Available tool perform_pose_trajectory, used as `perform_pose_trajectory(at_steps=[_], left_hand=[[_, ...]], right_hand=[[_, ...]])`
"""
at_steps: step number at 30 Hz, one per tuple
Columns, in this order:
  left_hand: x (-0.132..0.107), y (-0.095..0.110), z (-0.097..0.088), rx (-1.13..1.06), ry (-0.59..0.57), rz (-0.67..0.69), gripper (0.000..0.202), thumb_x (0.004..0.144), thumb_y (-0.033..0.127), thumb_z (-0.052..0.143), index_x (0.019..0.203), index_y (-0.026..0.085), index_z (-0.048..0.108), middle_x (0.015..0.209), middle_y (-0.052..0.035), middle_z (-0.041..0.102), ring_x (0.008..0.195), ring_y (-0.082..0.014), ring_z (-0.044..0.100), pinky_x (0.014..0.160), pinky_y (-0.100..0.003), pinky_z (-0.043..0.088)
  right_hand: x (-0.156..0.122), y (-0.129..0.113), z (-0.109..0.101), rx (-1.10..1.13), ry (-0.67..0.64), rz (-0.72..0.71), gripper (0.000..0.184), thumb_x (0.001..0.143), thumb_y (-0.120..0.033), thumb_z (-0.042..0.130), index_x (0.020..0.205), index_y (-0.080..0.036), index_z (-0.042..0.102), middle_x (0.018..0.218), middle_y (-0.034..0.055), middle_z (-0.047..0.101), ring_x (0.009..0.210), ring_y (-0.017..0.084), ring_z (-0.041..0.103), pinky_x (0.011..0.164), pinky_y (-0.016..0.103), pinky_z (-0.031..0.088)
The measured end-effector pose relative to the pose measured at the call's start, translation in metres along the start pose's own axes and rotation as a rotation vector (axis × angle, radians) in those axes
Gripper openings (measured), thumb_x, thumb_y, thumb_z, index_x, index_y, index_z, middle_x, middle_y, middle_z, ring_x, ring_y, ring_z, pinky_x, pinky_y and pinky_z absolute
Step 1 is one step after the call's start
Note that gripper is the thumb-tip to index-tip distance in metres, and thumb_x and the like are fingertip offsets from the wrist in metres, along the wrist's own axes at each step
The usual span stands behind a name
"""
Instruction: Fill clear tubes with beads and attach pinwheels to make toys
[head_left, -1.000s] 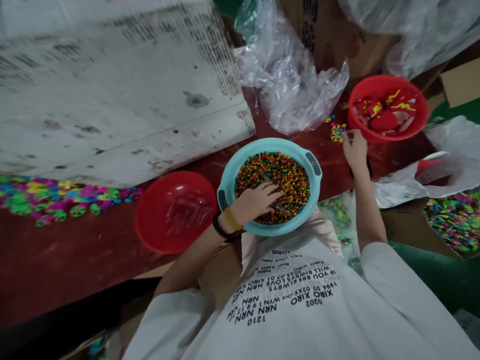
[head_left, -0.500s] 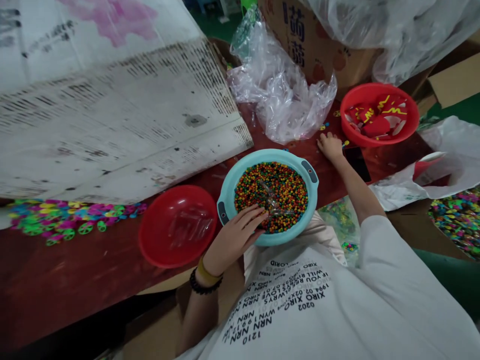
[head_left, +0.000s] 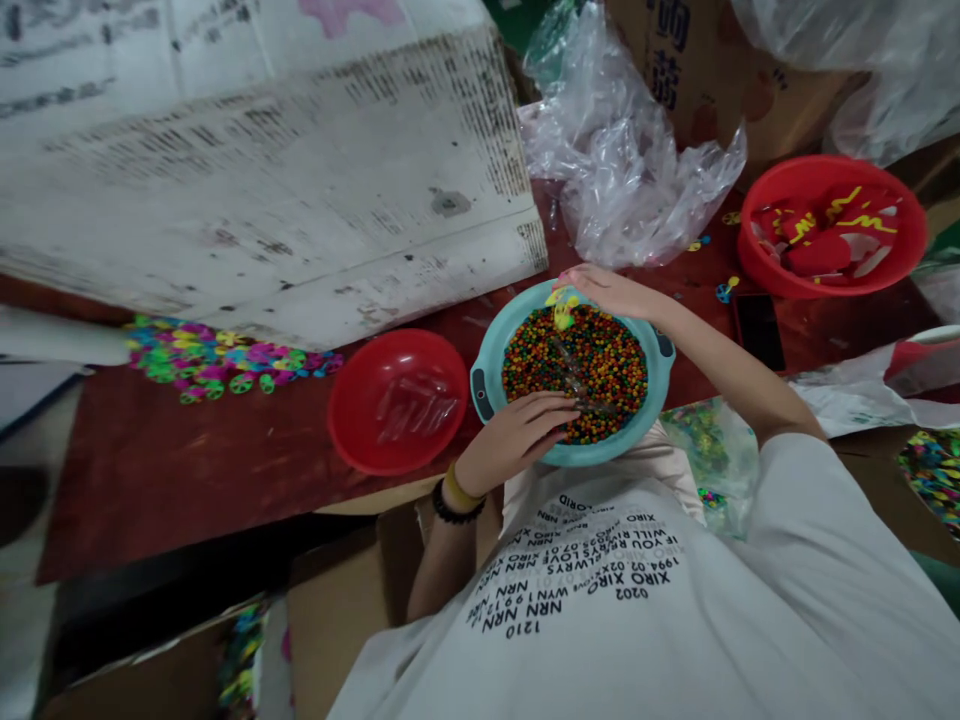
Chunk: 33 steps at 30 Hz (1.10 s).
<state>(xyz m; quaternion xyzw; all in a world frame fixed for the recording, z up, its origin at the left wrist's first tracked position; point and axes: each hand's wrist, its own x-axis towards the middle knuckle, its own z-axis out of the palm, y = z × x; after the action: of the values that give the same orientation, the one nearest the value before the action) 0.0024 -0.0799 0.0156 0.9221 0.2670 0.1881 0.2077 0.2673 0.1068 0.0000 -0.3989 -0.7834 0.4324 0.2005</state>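
Note:
A turquoise two-handled bowl (head_left: 658,395) stands on the dark red tabletop (head_left: 187,480), filled with small multicoloured beads (head_left: 615,365). A clear plastic scoop (head_left: 574,368) lies partly sunk in them. My left hand (head_left: 517,432), with a yellow band and black beaded bracelet at the wrist, rests flat over the near side of the beads, fingertips at the scoop. My right hand (head_left: 607,290) reaches over the far rim, pinching a small yellow plastic toy piece (head_left: 562,312) just above the beads.
A red bowl (head_left: 397,400) with clear pieces stands left of the turquoise bowl. Coloured plastic wheels (head_left: 225,358) lie further left. A red basin (head_left: 829,225), a black phone (head_left: 759,330), crumpled clear plastic (head_left: 630,150) and a large printed white sheet (head_left: 262,170) surround the table.
My right hand has moved from the tabletop by the red basin to the bowl's far rim, now with the yellow piece. The view has swung, shifting everything rightward.

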Motion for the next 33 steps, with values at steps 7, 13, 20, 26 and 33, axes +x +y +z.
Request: perform_pose_trajectory(at_steps=[7, 13, 20, 26, 33], left_hand=[[-0.012, -0.024, 0.020, 0.152, -0.125, -0.174, 0.029, 0.110, 0.032, 0.055, 0.135, 0.021, 0.063, 0.136, -0.0118, 0.069, 0.126, -0.0267, 0.067, 0.104, -0.049, 0.062], [-0.002, -0.018, 0.038, 0.280, -0.341, -0.305, 0.031, 0.103, 0.032, 0.068, 0.130, 0.017, 0.068, 0.126, -0.0104, 0.073, 0.121, -0.0279, 0.065, 0.102, -0.044, 0.056], [0.007, -0.018, 0.034, 0.201, -0.313, -0.279, 0.024, 0.109, 0.017, 0.049, 0.119, 0.015, 0.071, 0.122, -0.0116, 0.072, 0.115, -0.0243, 0.067, 0.102, -0.042, 0.056], [-0.005, -0.041, 0.012, -0.089, -0.106, -0.372, 0.031, 0.112, 0.023, 0.044, 0.137, 0.018, 0.060, 0.128, -0.0119, 0.073, 0.121, -0.0234, 0.068, 0.109, -0.046, 0.057], [0.002, -0.055, 0.001, -0.600, 0.044, -0.560, 0.029, 0.104, 0.041, 0.063, 0.119, 0.016, 0.063, 0.122, -0.0107, 0.075, 0.107, -0.0199, 0.075, 0.100, -0.038, 0.062]], right_hand=[[-0.015, 0.008, 0.011, -0.033, 0.133, 0.028, 0.096, 0.101, -0.079, -0.008, 0.169, -0.029, 0.038, 0.179, 0.0074, 0.033, 0.167, 0.031, 0.025, 0.134, 0.054, 0.027], [-0.057, 0.000, 0.041, -0.468, -0.114, -0.309, 0.041, 0.114, -0.026, 0.035, 0.137, -0.019, 0.068, 0.133, 0.0142, 0.073, 0.119, 0.028, 0.067, 0.102, 0.046, 0.054], [-0.061, 0.000, 0.071, -0.798, -0.487, -0.681, 0.028, 0.110, -0.020, 0.050, 0.123, -0.024, 0.074, 0.138, 0.0054, 0.074, 0.135, 0.028, 0.058, 0.108, 0.046, 0.049], [-0.060, -0.004, 0.053, -0.404, -0.311, -0.484, 0.031, 0.108, -0.031, 0.056, 0.132, -0.018, 0.069, 0.131, 0.0155, 0.073, 0.126, 0.029, 0.065, 0.108, 0.049, 0.052], [-0.073, -0.011, 0.035, -0.155, -0.266, -0.116, 0.032, 0.103, -0.041, 0.062, 0.125, -0.019, 0.068, 0.121, 0.0142, 0.075, 0.103, 0.029, 0.072, 0.096, 0.046, 0.057]])
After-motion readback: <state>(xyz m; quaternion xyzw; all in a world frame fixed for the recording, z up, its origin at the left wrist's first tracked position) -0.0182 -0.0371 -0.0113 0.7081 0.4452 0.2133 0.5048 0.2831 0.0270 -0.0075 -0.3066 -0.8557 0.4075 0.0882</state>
